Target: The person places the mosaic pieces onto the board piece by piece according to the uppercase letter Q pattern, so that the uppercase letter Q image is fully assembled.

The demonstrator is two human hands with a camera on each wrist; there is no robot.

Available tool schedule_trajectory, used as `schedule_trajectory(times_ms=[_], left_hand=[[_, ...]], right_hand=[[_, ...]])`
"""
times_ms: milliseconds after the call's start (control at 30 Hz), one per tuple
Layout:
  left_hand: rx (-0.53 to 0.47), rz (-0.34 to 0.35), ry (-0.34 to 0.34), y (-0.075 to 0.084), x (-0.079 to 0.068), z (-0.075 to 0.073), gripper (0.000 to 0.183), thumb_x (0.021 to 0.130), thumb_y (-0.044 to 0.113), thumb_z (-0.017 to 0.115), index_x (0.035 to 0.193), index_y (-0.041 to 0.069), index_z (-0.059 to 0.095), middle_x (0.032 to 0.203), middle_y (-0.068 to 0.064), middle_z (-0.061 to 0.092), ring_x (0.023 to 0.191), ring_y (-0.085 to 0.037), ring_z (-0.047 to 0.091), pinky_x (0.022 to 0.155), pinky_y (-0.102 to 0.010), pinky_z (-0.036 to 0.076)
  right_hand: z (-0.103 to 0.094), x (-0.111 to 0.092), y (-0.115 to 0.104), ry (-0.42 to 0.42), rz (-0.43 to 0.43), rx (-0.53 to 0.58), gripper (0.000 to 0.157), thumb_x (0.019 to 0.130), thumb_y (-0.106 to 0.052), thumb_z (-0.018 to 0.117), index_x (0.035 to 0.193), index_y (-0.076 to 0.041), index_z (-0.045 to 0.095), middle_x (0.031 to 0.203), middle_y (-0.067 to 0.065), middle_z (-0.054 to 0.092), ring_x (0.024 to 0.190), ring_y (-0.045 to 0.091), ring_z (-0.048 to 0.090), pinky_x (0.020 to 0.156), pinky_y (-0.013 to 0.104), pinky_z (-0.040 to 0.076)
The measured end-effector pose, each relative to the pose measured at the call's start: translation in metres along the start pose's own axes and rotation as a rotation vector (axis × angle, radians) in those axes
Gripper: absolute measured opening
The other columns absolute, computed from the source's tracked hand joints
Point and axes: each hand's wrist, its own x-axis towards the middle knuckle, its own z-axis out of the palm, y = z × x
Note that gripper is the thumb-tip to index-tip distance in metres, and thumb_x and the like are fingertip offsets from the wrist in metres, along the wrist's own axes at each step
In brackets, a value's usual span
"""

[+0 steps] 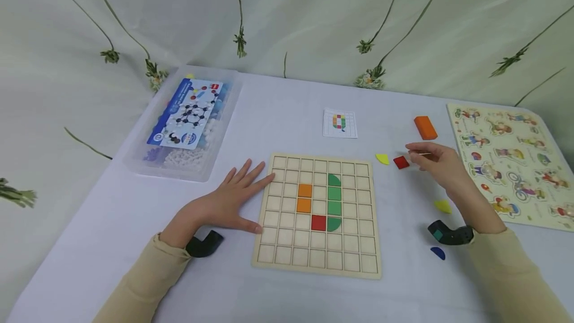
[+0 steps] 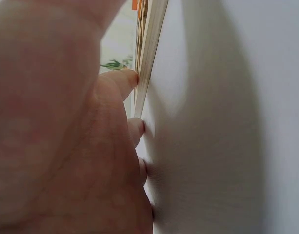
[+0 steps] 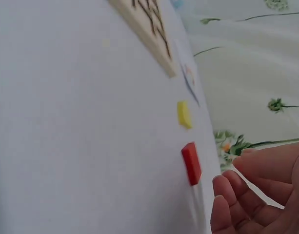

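A wooden grid board (image 1: pixel 275 258) lies in front of me, holding two orange square tiles (image 1: pixel 304 198), a red square tile (image 1: pixel 319 223) and a column of green tiles (image 1: pixel 334 201) with rounded ends. My left hand (image 1: pixel 228 206) rests spread on the table, its thumb and index fingertip at the board's left edge. A loose red tile (image 1: pixel 401 162) lies right of the board, beside a yellow quarter-round tile (image 1: pixel 382 158). Just right of that red tile hovers my right hand (image 1: pixel 437 163). In the right wrist view its thumb and fingers are apart, with nothing between them.
A pattern card (image 1: pixel 340 123) lies behind the board. At the back left is a lidded plastic box (image 1: pixel 211 163); on the right, an orange block (image 1: pixel 425 127) and a picture puzzle board (image 1: pixel 515 163). Another yellow tile (image 1: pixel 443 206) and a blue half-round tile (image 1: pixel 438 253) lie near my right wrist.
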Motion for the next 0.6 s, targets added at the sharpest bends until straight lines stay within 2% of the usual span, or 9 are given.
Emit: schedule_trajectory(times_ms=[133,333,467,600], left_hand=[[0.002,-0.001,-0.002,0.001,0.000,0.000,0.109,0.069,0.063,0.070,0.151,0.016,0.016,0.155,-0.011,-0.003,0.137,-0.032,-0.016,0.105,-0.055,-0.007],[0.004,-0.006,-0.001,0.001,0.000,0.000,0.110,0.068,0.063,0.071,0.151,0.016,0.016,0.155,-0.010,-0.003,0.137,-0.031,-0.017,0.105,-0.055,-0.007],[0.011,-0.007,-0.001,0.001,0.000,0.000,0.110,0.068,0.063,0.071,0.151,0.017,0.016,0.155,-0.010,-0.003,0.137,-0.031,-0.017,0.105,-0.055,-0.007],[0.017,-0.004,0.000,0.000,0.000,0.000,0.110,0.068,0.063,0.071,0.151,0.017,0.016,0.156,-0.010,-0.003,0.137,-0.031,-0.016,0.105,-0.055,-0.007]], right_hand=[[-0.002,0.007,0.005,-0.091,0.008,-0.086,0.039,0.095,-0.018,0.056,0.130,-0.001,0.052,0.122,0.021,0.050,0.100,0.032,0.047,0.075,0.023,0.043],[0.002,0.013,0.002,-0.138,-0.060,-0.228,0.032,0.092,-0.007,0.060,0.123,0.002,0.058,0.114,0.024,0.051,0.095,0.033,0.043,0.076,0.038,0.039],[0.003,0.015,0.002,-0.126,-0.065,-0.238,0.027,0.090,-0.006,0.062,0.116,0.002,0.061,0.107,0.022,0.052,0.089,0.031,0.042,0.073,0.039,0.038],[0.005,0.014,0.005,-0.118,-0.053,-0.201,0.025,0.089,-0.006,0.063,0.112,0.003,0.059,0.105,0.020,0.051,0.088,0.030,0.042,0.074,0.038,0.037]])
